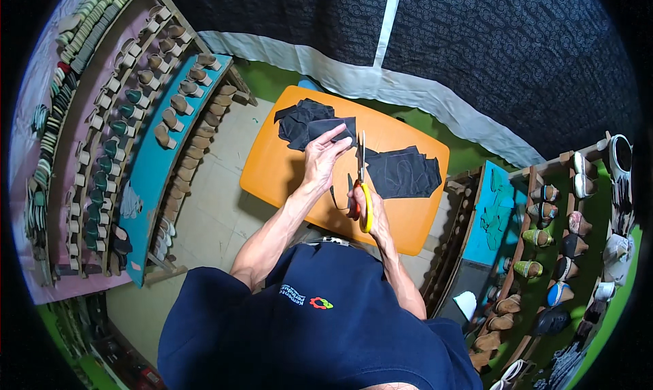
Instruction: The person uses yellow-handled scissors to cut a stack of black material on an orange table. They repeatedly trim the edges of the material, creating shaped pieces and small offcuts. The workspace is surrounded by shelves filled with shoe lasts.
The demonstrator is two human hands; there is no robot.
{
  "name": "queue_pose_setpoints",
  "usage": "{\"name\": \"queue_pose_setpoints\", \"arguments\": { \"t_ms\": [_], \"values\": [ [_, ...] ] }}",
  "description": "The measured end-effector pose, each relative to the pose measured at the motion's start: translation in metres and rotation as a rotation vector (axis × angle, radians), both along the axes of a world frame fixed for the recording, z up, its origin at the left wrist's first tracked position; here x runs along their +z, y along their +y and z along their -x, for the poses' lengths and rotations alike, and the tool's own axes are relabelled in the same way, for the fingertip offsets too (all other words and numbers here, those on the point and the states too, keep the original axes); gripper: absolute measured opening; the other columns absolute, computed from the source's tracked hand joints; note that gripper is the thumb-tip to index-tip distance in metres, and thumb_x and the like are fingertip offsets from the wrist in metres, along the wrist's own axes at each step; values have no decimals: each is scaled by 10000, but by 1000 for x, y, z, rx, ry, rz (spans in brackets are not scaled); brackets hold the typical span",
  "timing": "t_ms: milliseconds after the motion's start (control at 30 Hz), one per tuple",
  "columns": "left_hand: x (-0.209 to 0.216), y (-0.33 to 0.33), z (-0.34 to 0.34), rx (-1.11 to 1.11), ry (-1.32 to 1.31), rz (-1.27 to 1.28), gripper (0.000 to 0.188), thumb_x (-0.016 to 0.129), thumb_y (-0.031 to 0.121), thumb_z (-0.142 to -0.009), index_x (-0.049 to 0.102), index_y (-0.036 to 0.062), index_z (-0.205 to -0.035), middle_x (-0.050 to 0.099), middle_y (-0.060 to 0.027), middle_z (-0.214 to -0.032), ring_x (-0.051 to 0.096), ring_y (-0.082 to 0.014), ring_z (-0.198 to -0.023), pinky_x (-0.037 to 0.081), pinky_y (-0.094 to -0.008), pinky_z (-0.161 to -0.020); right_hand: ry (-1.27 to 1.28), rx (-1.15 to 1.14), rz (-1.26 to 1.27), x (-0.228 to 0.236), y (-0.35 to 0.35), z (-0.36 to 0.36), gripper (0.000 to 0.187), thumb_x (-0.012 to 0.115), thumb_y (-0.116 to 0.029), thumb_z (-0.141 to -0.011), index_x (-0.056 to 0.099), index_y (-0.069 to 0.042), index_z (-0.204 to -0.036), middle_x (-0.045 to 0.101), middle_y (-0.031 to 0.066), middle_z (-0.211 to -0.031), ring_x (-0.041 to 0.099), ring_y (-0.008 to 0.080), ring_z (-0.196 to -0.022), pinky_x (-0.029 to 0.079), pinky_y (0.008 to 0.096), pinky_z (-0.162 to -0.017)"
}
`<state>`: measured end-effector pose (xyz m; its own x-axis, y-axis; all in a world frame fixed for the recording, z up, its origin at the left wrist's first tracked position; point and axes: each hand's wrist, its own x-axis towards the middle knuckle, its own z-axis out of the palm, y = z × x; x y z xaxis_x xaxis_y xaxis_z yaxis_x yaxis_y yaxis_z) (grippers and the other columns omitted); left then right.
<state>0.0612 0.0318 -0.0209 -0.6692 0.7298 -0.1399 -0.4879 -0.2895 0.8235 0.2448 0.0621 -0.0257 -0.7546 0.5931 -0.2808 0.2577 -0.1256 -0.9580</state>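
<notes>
My left hand [322,160] pinches a small dark fabric piece [333,127] over the far middle of the orange table [272,165]. In my right hand [378,220] is a pair of scissors [361,162] with red and yellow handles. Its blades point away from me, beside the left fingertips and the fabric's right edge; I cannot tell whether they touch the cloth. A crumpled black fabric pile [291,126] lies behind the left hand. To the right of the scissors, black fabric [405,174] with faint pale outlines lies flat. A narrow dark strip [334,198] shows left of the right hand.
On the left stands a rack with rows of shoes [111,165] and a blue shelf board [146,179]. Another shoe rack [530,267] is at the right, beside a blue surface with green scraps [495,216]. A dark patterned curtain [469,56] hangs behind the table.
</notes>
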Motion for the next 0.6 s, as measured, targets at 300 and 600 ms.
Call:
{"name": "queue_pose_setpoints", "arguments": {
  "t_ms": [300,600],
  "values": [
    [-2,1,-10,98,29,-4,511,718,-37,-856,562,-48,-1343,725,-105,-986,690,-119,-885,543,-234,-888,-82,-8,-46,15,-2,11,554,579,-566,-958,584,-14,-913,565,57,-625,594,156,-557,486,312,-535],
    [5,-1,-15,100,31,10,521,714,-53,-851,556,-56,-1347,720,-130,-1046,675,-124,-937,532,-249,-907,-72,-38,10,12,0,16,512,598,-548,-956,584,-41,-885,481,-1,-568,507,109,-486,435,287,-469]
  ]
}}
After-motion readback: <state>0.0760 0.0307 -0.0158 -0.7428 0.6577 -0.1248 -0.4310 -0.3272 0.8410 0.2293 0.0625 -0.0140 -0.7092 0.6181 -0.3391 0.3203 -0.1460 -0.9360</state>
